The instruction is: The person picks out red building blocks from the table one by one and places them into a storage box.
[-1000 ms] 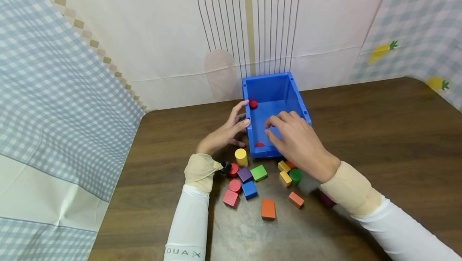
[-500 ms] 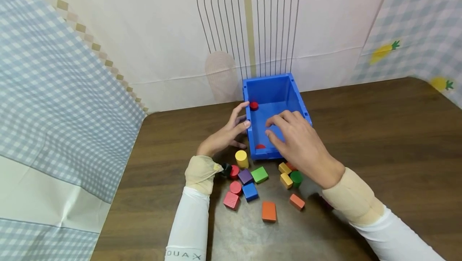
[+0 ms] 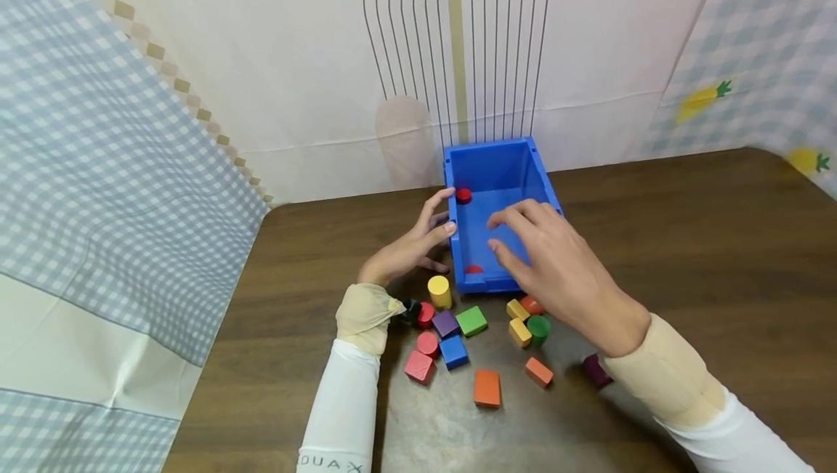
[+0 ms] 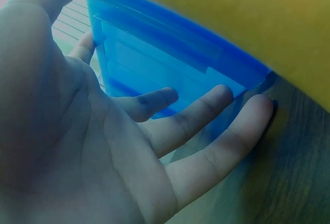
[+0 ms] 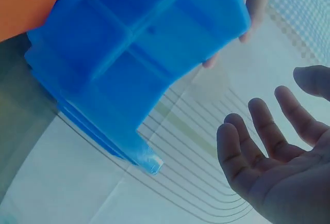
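R grip (image 3: 561, 264) spread wider, loose over rect. blue plas. bin (image 3: 487, 208), L grip (image 3: 407, 246) relaxed, touching its rim (image 3: 452, 209)

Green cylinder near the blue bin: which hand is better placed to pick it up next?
Probably the right hand: it looks empty, fingers apart, and is nearer the green cylinder. The left hand is touching the blue bin's left rim.

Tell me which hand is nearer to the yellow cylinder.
Left. The left hand is close by, just beyond the yellow cylinder, touching the blue bin's left side; the right hand hovers over the blue bin, farther off to the right.
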`<state>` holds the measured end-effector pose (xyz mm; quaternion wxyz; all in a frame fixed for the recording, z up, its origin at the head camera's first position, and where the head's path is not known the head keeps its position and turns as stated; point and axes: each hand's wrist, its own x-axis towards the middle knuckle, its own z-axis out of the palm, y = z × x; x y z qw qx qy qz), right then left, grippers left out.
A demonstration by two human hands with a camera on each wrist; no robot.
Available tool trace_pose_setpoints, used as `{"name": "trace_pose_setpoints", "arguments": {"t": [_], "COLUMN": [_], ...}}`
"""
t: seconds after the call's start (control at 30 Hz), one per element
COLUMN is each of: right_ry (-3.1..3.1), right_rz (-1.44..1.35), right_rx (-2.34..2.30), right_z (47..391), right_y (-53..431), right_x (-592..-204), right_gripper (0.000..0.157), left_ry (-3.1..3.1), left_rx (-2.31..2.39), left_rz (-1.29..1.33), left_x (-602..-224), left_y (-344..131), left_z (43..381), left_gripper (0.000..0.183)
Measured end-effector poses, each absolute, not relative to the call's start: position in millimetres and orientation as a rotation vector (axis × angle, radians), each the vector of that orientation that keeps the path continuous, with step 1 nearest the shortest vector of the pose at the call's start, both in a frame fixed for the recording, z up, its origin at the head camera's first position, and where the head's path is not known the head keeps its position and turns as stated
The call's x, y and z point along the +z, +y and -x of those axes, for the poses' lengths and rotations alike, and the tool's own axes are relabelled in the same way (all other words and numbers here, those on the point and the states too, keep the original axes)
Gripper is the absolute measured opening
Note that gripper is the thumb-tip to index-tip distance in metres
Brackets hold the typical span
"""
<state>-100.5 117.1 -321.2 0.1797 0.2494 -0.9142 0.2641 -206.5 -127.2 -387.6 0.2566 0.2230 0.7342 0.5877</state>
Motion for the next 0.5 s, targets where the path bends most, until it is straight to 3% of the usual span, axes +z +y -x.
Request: {"name": "trace_pose_setpoints", "arguments": {"t": [0.33, 0.5], "right_ry": [-2.601, -2.574], "right_rz": [-0.795, -0.834], "right_rx": [0.728, 0.746], "right_z": [93.6, 92.1], "right_y": [113.6, 113.3], "right_x": [-322.8, -319.5], "right_gripper": [0.036, 0.037], "left_ry": [1.974, 2.002], "left_rx": [1.622, 1.603], "left_rz": [-0.614, -0.625], "left_x": [-392.8, -390.2], "left_y": [-129.7, -128.6], "left_z": [204.6, 207.6], "left_gripper": [0.062, 0.081]}}
